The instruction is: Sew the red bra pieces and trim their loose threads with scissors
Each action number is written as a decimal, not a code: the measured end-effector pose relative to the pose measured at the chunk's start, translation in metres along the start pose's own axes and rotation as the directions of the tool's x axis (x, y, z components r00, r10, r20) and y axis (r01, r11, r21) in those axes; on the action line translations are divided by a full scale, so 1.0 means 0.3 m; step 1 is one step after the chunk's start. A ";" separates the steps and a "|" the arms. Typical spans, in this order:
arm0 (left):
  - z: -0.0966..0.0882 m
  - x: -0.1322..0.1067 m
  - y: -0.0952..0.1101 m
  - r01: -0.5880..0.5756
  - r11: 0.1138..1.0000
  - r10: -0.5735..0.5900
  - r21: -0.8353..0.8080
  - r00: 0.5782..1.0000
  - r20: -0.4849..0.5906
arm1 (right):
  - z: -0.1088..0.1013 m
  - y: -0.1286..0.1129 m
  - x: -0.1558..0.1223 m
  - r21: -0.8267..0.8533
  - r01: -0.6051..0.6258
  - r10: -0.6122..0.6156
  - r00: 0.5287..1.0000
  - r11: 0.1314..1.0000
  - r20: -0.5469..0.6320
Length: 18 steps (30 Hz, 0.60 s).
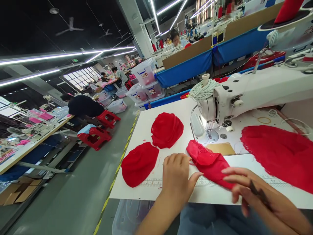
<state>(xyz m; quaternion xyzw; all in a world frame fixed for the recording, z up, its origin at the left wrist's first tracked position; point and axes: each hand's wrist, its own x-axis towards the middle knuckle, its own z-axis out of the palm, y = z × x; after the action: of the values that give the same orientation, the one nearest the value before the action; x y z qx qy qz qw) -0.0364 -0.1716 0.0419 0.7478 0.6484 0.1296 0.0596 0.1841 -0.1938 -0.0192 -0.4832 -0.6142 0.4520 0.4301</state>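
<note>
A folded piece of red lace-edged fabric (210, 164) lies in front of the sewing machine's needle area. My left hand (177, 173) rests on the white table at the fabric's left end, its fingers bent and its thumb standing apart. At the fabric's lower right end is my right hand (254, 191), slightly blurred, with fingertips touching or very close to the cloth. A dark slim tool (260, 195), its kind unclear, is tucked in that hand. Two rounded red fabric pieces, one upper (167, 130) and one lower (140, 164), lie to the left.
The white sewing machine (256, 88) stands across the table's far side, cord looped on top. More red lace-edged fabric (278, 153) lies at right. A ruler scale (151, 182) runs along the table's near edge. Red stools (94, 137) and plastic bins (144, 71) stand beyond; people sit farther off.
</note>
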 end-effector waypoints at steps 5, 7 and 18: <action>0.045 0.026 -0.004 -0.019 0.988 0.008 -0.152 0.997 -0.075 | 0.110 -0.047 0.160 0.030 0.147 -0.150 0.974 0.989 0.171; 0.015 0.022 -0.031 -0.008 0.930 -0.027 -0.368 0.996 -0.090 | 0.121 -0.034 0.180 -0.048 0.183 -0.175 0.975 0.982 0.136; 0.014 0.042 -0.020 0.128 0.347 -0.130 -0.929 0.988 0.087 | 0.092 -0.066 0.142 -0.091 0.180 -0.188 0.978 0.980 -0.090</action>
<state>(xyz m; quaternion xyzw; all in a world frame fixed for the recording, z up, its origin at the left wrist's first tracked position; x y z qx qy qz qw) -0.0395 -0.1579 0.0377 0.5290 0.5175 0.4693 0.4817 0.1463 -0.1584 -0.0022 -0.4634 -0.6524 0.3603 0.4795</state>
